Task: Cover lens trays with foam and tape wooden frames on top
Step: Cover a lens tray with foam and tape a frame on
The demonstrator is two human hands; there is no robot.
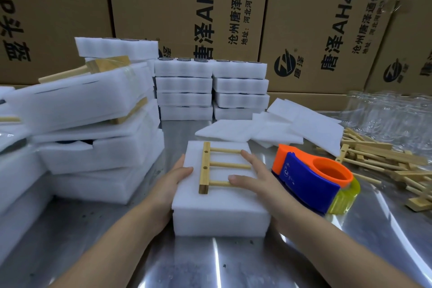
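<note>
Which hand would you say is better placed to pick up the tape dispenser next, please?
Right. The right hand rests on the wooden frame directly beside the tape dispenser; the left hand holds the opposite side of the foam-covered tray.

Foam-covered tray sits near centre on table, w/ wooden frame on top. L hand holds tray's left edge; R hand lies flat on frame's right side. Tape dispenser just right of tray. Loose foam sheets behind tray. Frame pile far right, glassware behind it. Tray stacks far centre, taped packs stacked left, cartons at far back.
</note>
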